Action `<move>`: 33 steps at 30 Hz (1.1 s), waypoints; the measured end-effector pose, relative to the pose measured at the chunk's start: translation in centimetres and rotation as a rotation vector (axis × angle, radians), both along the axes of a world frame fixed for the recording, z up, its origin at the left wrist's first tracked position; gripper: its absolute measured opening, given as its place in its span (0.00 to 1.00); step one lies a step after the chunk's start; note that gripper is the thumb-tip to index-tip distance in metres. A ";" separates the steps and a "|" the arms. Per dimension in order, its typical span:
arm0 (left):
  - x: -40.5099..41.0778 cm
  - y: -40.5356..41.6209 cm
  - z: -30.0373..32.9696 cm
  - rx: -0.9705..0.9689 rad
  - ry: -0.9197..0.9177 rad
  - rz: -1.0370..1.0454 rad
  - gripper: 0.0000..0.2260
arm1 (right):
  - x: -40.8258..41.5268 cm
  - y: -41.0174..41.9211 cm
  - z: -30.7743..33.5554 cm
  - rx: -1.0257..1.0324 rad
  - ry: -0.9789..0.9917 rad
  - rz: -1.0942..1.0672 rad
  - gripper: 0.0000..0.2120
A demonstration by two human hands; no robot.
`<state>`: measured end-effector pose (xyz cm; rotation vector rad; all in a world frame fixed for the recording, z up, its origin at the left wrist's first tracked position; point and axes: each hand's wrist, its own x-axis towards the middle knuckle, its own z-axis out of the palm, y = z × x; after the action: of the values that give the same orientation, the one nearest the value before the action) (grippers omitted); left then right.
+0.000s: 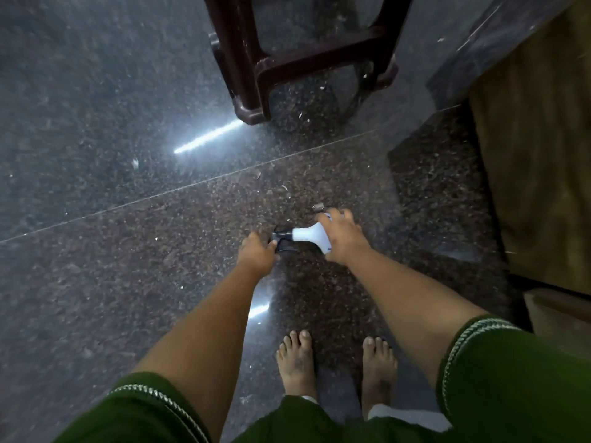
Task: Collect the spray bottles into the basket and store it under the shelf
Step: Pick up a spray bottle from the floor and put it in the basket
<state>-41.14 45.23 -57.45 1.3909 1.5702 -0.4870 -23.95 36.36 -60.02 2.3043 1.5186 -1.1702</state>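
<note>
A white spray bottle (307, 234) with a black trigger head lies sideways low over the dark granite floor, in front of my bare feet. My right hand (340, 238) is closed over its white body. My left hand (257, 252) grips the black nozzle end (281, 241). Both arms reach down from green sleeves. No basket and no shelf are in sight.
A dark brown plastic stool (256, 68) stands on the floor ahead, its nearest leg about an arm's length beyond the bottle. A brown wooden cabinet side (537, 155) rises on the right. Small bits of debris dot the floor around the bottle.
</note>
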 end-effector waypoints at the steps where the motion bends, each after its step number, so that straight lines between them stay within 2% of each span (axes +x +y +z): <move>1: 0.2 0.2 0.9 -0.001 -0.005 0.013 0.23 | 0.1 0.1 1.1 0.042 0.044 -0.050 0.40; 5: 1.4 0.9 6.6 0.075 -0.076 0.101 0.16 | 1.3 0.0 7.0 0.138 0.164 -0.189 0.41; 9: 3.0 1.6 14.4 0.162 -0.172 0.182 0.11 | 2.8 -1.4 13.7 0.169 0.164 -0.298 0.40; 12: 5.1 1.3 20.9 0.183 -0.261 0.163 0.06 | 3.0 -2.5 19.1 0.180 0.147 -0.390 0.42; 17: 9.3 -0.2 31.2 0.252 -0.410 0.099 0.05 | 3.2 -4.3 28.3 0.280 0.128 -0.560 0.39; 21: 13.0 -2.2 39.4 0.287 -0.492 -0.054 0.05 | 4.5 -6.5 35.5 0.352 0.135 -0.689 0.39; 26: 17.4 -6.6 48.7 0.370 -0.616 -0.373 0.04 | 6.7 -11.5 43.3 0.436 0.042 -0.867 0.42; 33: 22.8 -14.6 57.0 0.379 -0.834 -0.709 0.02 | 9.0 -21.8 51.3 0.449 -0.161 -1.078 0.45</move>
<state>-18.36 30.58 -0.41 2.0828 0.4773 0.0331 -14.93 14.54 -8.67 3.5732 0.4074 -0.7417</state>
